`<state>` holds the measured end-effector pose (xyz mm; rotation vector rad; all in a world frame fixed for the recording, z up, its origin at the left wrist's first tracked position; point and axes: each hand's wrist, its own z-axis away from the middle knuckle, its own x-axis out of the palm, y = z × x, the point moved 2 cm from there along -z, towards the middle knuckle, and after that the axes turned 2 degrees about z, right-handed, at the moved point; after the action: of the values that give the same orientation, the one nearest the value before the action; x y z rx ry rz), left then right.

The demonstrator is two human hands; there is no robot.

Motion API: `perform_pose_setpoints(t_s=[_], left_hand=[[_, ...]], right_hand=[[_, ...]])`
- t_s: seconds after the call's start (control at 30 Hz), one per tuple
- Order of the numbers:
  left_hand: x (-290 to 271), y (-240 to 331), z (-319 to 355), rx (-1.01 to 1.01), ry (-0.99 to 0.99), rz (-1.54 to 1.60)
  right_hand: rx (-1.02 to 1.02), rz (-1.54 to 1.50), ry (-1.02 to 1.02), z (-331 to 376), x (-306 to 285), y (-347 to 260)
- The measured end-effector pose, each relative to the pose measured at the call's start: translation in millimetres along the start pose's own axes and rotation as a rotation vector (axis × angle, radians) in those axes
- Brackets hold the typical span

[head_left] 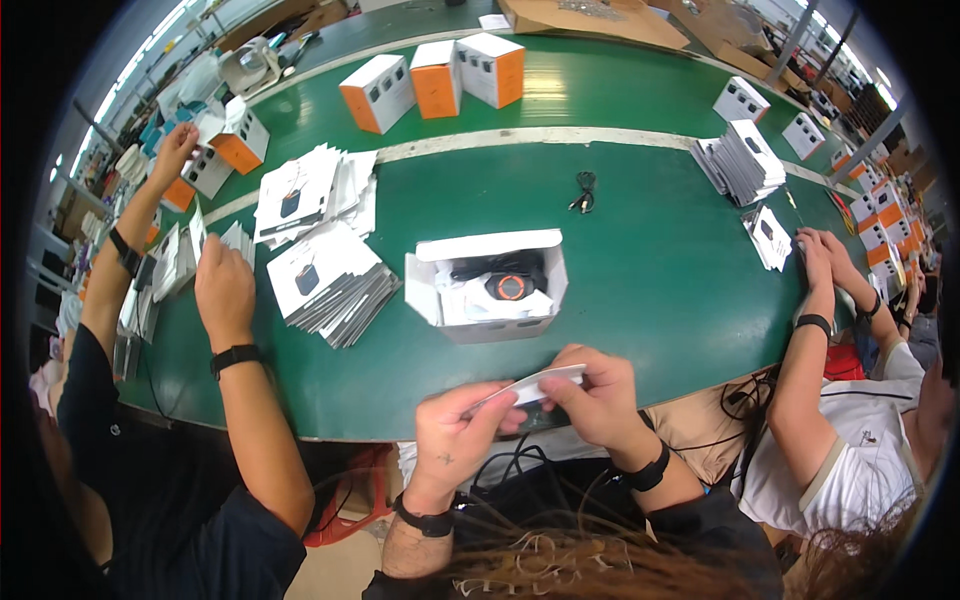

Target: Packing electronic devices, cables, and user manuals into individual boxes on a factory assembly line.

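Note:
Both my hands are in front of me at the near edge of the table, closed on a thin white booklet (pixel 534 388). My left hand (pixel 455 432) pinches its left end, and my right hand (pixel 598 398) grips the right end with the thumb on top. The booklet is tilted and seen almost edge-on. Just beyond it stands an open white box (pixel 490 328) with its flaps up. Inside lie a black device with an orange ring (pixel 511 288), a dark cable (pixel 490 266) and some white wrapping.
Piles of printed booklets (pixel 335 290) lie left of the box. A small coiled black cable (pixel 583 192) rests beyond it. White-and-orange boxes (pixel 437 82) stand on the far belt (pixel 580 70). Co-workers' arms reach in at left (pixel 228 290) and right (pixel 818 265), near more booklets (pixel 742 165).

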<state>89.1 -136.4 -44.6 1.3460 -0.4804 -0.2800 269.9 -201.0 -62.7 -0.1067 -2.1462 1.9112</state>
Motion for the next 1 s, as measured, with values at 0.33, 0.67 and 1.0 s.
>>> perform_pose_setpoints(t_s=[0.33,0.67,1.0], left_hand=[[1,6,3,0.216,0.011,-0.284],[-4,77,11,0.716,0.077,-0.409],[9,95,-56,0.902,0.238,-1.265]], right_hand=[[-0.079,0.386,-0.128,-7,-5,-22],[-0.674,0.605,-0.006,-11,-3,-108],[-0.783,1.341,-0.243,-102,1,-137]])
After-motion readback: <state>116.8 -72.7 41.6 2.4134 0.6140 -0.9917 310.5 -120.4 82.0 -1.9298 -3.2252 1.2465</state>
